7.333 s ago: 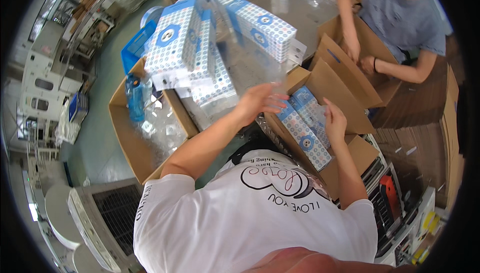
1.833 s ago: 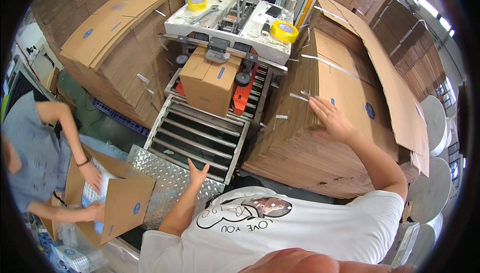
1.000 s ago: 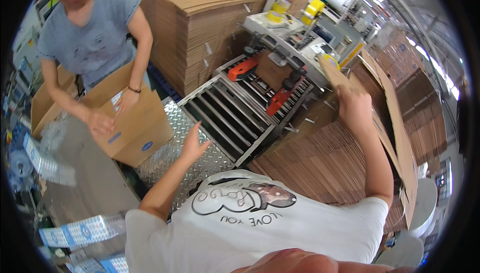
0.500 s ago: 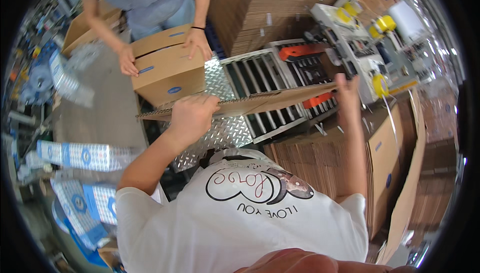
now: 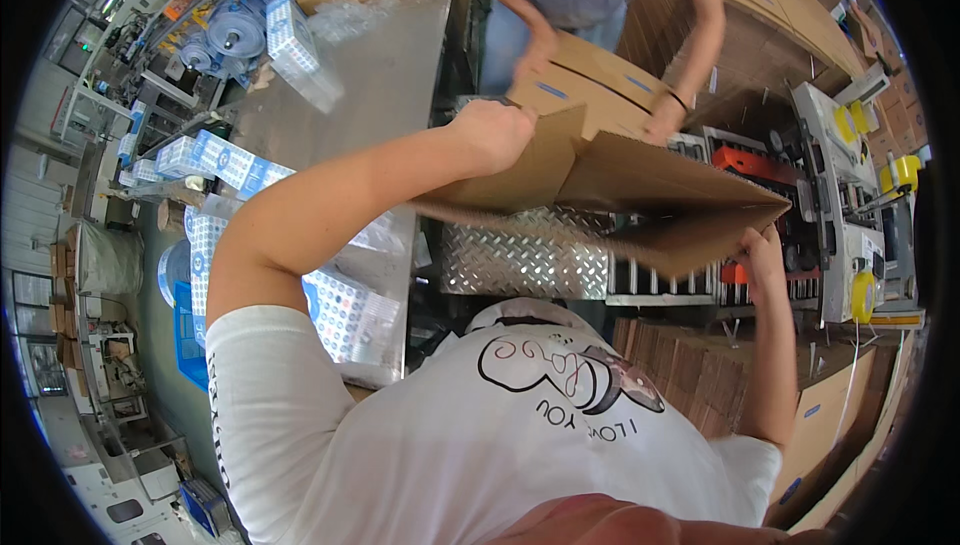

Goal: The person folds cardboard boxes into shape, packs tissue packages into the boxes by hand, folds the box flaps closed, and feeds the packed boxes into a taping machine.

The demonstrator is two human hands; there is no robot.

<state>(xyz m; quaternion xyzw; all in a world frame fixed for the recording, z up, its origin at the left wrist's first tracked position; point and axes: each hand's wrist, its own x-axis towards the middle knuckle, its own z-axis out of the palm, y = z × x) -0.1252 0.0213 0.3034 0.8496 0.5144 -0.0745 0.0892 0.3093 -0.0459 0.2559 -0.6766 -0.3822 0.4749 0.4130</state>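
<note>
An unfolding brown cardboard box point(image 5: 670, 180) is stretched between my two hands, its walls spread apart so that I look into it. My left hand point(image 5: 497, 133) is closed round the box's upper left edge. At the lower right corner, my right hand point(image 5: 760, 255) pinches the cardboard. Just beyond it stands another cardboard box point(image 5: 610, 80) with its top flaps folded in, and a co-worker's hands rest on or beside it. Part of that box is hidden behind mine. Below my box lies a diamond-plate metal surface point(image 5: 520, 255).
A grey metal table point(image 5: 385, 65) on the left carries blue-and-white packs point(image 5: 345, 310). To the right are a roller conveyor point(image 5: 660, 283) and a taping machine point(image 5: 860, 245) with yellow parts. Stacked flat cardboard point(image 5: 680, 365) stands at my right side.
The cardboard, nearly flat before, has opened into a box shape. My left hand has moved up and outward, and my right hand now grips the lower right corner. The view has turned leftward.
</note>
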